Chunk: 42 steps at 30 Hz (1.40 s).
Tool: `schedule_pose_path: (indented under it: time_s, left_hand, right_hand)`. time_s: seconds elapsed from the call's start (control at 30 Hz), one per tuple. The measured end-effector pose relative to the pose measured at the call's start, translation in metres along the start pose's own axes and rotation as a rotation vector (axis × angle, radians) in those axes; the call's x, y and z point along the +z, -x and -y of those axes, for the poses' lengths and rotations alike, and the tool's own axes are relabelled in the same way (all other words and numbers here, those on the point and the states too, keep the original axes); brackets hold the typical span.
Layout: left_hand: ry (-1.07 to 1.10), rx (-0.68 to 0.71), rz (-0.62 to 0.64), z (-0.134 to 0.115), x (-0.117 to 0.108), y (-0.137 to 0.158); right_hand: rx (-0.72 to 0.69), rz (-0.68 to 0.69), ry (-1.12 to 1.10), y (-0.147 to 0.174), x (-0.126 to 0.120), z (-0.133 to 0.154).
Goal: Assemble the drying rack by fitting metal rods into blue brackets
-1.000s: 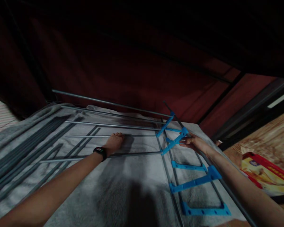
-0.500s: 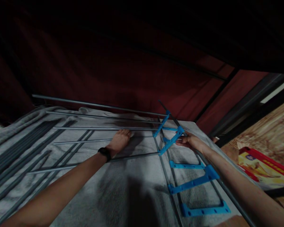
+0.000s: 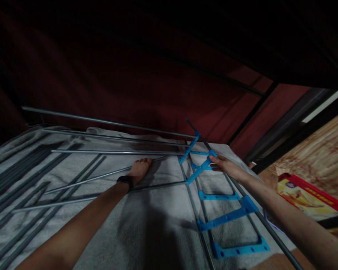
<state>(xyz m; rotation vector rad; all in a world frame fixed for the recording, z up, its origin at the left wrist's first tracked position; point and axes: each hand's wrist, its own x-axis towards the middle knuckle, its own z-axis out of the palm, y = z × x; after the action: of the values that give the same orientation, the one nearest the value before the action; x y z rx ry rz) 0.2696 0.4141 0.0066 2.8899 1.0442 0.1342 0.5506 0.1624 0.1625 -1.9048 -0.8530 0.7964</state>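
a thin rod point(image 3: 107, 174) is gripped by the left hand point(image 3: 141, 168), with fingers curled over it, and is held slanted above the pale cloth point(image 3: 107, 243), its right end seemingly short of the brackets. the far right end of a blue bracket point(image 3: 199, 171) is touched by the fingers of the right hand point(image 3: 221, 165); whether it is clamped cannot be told. the step in hand is judged to be the joining of rod to bracket, between the near rod point(image 3: 160, 185) and those beyond. next, the rod's right end should probably be aligned while the bracket is steadied
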Motion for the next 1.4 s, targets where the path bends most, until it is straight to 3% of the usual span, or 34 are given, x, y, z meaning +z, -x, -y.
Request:
schedule_pose_path:
  time_s: [0.17,0.27,0.43,0.77,1.07,1.4]
  left_hand:
    - [-0.017,0.053,-0.047,-0.001,0.002,-0.001]
    - [-0.014,0.057,-0.054,-0.001,0.005,0.004]
    - [0.004,0.06,-0.063,0.002,0.008,0.01]
    - [0.022,0.059,-0.052,0.004,0.012,0.006]
    - [0.014,0.06,0.006,0.003,-0.001,0.002]
    - [0.032,0.058,0.021,0.007,0.006,0.003]
  right_hand:
    - [0.036,0.043,0.194,-0.001,-0.001,0.018]
    - [0.013,-0.032,0.276,-0.007,0.007,0.031]
    - [0.036,-0.034,0.178,-0.017,0.016,0.042]
    - [0.038,-0.148,0.216,-0.028,-0.001,0.016]
    - [-0.027,-0.065,0.221,-0.03,-0.002,0.013]
    - [-0.038,-0.072,0.25,-0.033,-0.008,0.006]
